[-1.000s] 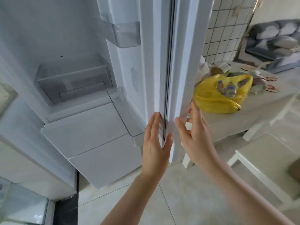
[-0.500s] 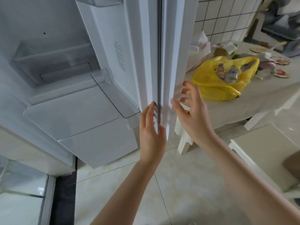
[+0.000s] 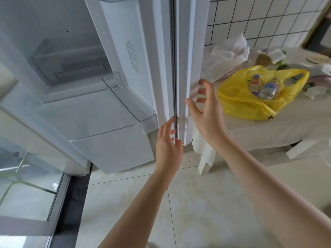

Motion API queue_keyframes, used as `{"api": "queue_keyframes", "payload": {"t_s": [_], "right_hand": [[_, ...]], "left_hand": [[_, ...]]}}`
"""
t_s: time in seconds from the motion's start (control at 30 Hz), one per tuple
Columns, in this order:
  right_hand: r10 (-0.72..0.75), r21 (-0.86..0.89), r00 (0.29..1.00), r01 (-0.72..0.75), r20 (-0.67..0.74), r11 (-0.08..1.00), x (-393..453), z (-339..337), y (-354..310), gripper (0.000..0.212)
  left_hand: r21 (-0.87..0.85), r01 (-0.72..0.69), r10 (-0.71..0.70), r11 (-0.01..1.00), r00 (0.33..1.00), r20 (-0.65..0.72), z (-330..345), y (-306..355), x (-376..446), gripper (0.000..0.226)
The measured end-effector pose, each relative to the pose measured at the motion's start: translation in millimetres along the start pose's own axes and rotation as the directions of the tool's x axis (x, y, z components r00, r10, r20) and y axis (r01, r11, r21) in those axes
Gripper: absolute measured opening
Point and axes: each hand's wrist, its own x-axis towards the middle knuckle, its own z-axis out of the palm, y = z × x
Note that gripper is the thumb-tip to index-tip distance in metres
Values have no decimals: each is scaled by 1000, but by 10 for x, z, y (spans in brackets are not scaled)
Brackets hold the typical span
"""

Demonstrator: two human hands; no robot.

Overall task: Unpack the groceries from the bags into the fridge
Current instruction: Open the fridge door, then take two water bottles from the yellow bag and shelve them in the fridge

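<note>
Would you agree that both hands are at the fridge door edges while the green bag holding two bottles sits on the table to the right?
Not quite: the bag is yellow, not green, as the head view shows. The rest holds: the left hand and right hand are at the fridge door edges, and the bag holding two bottles sits on the table to the right.

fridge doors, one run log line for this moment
phase: at fridge doors | left hand: open, at door edge | right hand: open, at other door edge | yellow bag: on table, bottles inside, untouched

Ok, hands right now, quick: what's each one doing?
Left hand: open, fingers at the fridge door edge, holding nothing.
Right hand: open, fingers spread beside the door edge, holding nothing.
</note>
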Motion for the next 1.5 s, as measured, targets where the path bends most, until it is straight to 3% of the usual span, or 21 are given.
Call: {"api": "queue_keyframes", "payload": {"t_s": [0.5, 0.73, 1.07, 1.5], "right_hand": [[30, 31, 999, -31, 45, 999, 273, -266, 313, 43], [72, 24, 994, -74, 82, 997, 109, -449, 504, 40], [345, -70, 932, -339, 114, 938, -565, -1057, 1245, 31], [580, -280, 815, -555, 9, 784, -641, -1468, 2526, 26]], "left_hand": [[18, -7, 6, 1000, 999, 33, 352, 89, 168, 64], [43, 20, -24, 999, 995, 102, 535, -15, 90, 49], [89, 116, -133, 989, 968, 213, 1098, -160, -117, 35], [100, 139, -170, 985, 834, 525, 2354, -300, 382, 29]]}}
